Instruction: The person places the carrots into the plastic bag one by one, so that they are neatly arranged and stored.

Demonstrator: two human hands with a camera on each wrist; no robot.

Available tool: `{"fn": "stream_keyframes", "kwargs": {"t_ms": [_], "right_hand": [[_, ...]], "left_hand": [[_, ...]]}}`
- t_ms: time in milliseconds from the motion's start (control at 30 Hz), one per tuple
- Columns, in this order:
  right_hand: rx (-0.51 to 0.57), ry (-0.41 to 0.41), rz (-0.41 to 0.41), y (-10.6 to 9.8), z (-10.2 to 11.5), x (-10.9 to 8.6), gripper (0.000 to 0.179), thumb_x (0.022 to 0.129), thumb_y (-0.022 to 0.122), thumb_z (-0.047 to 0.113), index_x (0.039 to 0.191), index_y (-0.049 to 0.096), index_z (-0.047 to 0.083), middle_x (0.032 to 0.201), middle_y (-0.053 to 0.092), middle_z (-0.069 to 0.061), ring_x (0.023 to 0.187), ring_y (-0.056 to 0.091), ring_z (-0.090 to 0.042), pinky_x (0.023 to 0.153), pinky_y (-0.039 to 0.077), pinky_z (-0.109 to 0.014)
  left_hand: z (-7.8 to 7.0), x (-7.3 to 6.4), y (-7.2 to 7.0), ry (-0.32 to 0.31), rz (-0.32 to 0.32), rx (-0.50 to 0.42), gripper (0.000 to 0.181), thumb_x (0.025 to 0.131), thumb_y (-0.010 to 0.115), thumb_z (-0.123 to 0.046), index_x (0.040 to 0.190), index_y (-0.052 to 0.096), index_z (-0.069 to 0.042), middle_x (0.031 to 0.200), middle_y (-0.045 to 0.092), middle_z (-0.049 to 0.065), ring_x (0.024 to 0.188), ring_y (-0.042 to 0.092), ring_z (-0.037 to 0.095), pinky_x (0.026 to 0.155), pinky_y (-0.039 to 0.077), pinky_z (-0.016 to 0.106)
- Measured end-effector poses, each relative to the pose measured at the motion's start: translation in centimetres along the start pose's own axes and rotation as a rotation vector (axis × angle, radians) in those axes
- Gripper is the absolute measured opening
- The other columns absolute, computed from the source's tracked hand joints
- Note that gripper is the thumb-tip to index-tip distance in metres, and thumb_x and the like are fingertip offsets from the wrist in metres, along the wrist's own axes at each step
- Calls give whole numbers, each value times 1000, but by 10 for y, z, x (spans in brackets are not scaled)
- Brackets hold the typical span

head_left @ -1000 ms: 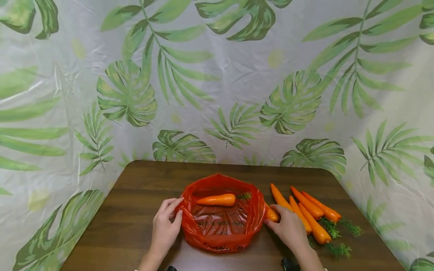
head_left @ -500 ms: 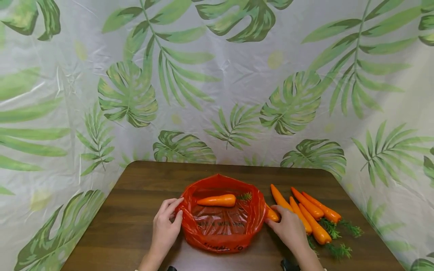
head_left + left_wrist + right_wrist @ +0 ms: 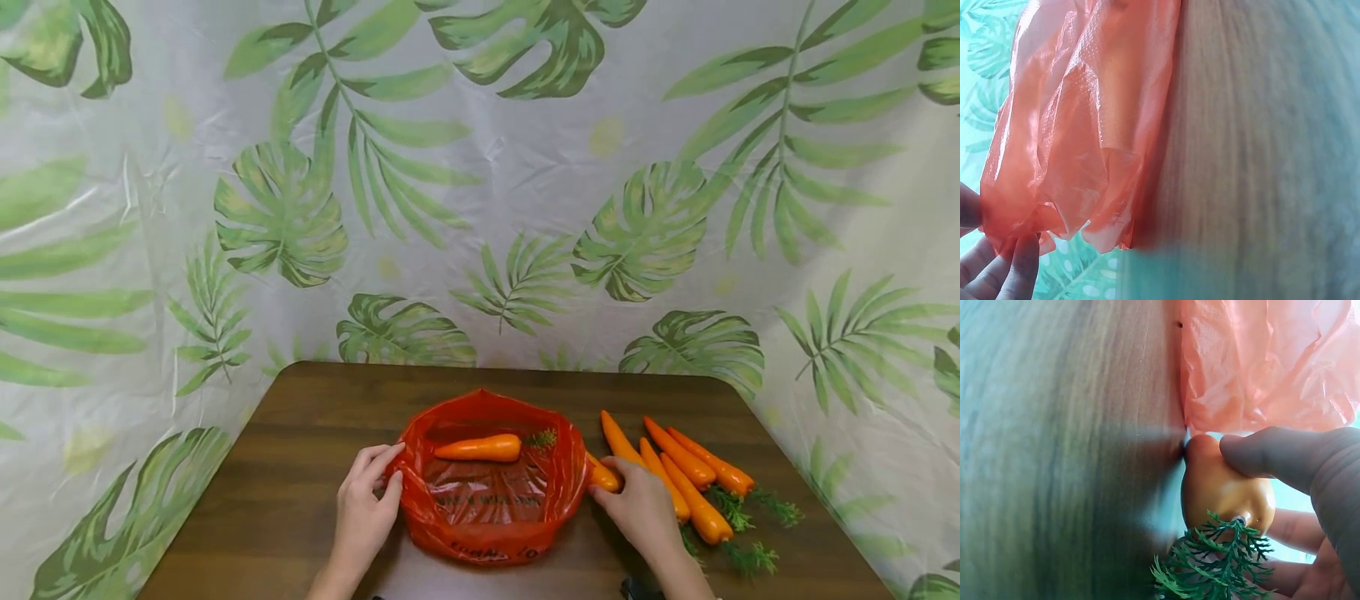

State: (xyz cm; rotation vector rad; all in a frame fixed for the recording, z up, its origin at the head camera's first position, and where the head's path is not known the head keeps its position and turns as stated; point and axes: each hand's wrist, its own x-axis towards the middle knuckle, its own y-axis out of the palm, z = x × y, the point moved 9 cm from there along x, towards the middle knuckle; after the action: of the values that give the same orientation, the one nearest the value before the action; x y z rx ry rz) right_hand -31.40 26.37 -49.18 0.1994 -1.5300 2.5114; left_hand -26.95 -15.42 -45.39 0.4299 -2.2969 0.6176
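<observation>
A red plastic bag (image 3: 495, 542) stands on the table with its mouth spread wide. Inside it lies one orange carrot (image 3: 480, 448), its green top toward the right. My left hand (image 3: 365, 504) pinches the bag's left rim between thumb and fingers, and the left wrist view shows the film (image 3: 1072, 169) bunched there. Just outside the bag's right side, my right hand (image 3: 641, 504) holds another carrot (image 3: 1229, 487) by its thick end. Its leafy top (image 3: 1216, 562) hangs toward the camera in the right wrist view; the bag hides its tip in the head view.
Several more carrots (image 3: 697, 500) with green tops lie fanned out on the table's right side. The dark wooden table (image 3: 300, 417) has rounded back corners. Behind it hangs a leaf-patterned sheet (image 3: 540, 183).
</observation>
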Motion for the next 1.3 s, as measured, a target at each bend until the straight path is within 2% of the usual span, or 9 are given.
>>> {"fn": "stream_keyframes", "kwargs": {"t_ms": [167,333,533,700,967,1167,1300], "right_hand": [[3,1,-21,-3,-1,-1,48,78,85,39,118,73,15,111,71,-14,92,66,-33,76,52,-54],[27,7,-57,-8,-2,1,50,79,84,39,121,72,15,116,70,-16,99,65,-37,80,51,-56],[33,0,-86,-11,-3,2,50,79,84,40,122,72,16,118,69,-15,100,65,-37,80,52,-55],[53,-16,-112,-14,-2,0,51,79,85,40,122,72,16,118,69,-16,102,65,-39,80,52,-57],[70,-27,-145,-20,0,-3,50,79,85,40,121,72,16,113,69,-16,99,65,-37,79,52,-56],[79,-17,-149,-24,0,-4,52,80,84,43,122,71,15,115,69,-15,100,65,-36,79,52,-55],[84,-26,-174,-29,1,-2,50,79,86,37,121,72,14,113,70,-13,95,65,-33,78,52,-52]], "left_hand": [[0,-3,0,16,-9,0,46,78,75,14,118,75,-8,111,65,2,88,66,16,67,56,21],[-1,1,2,34,-7,3,45,78,75,13,119,74,-8,112,64,2,89,66,17,68,56,21],[0,2,1,22,-1,2,45,79,75,13,119,74,-8,112,64,2,89,66,17,69,55,18],[2,0,2,11,1,4,45,79,75,13,119,74,-8,111,64,1,89,66,16,68,57,21],[1,-1,1,2,6,3,45,79,75,13,119,74,-9,112,64,1,91,66,17,66,58,28],[-1,-1,0,9,1,7,46,78,75,13,119,74,-8,112,64,2,90,66,17,66,58,27],[-1,1,0,2,-2,5,45,79,75,13,119,74,-9,112,65,1,91,66,17,66,58,27]]}}
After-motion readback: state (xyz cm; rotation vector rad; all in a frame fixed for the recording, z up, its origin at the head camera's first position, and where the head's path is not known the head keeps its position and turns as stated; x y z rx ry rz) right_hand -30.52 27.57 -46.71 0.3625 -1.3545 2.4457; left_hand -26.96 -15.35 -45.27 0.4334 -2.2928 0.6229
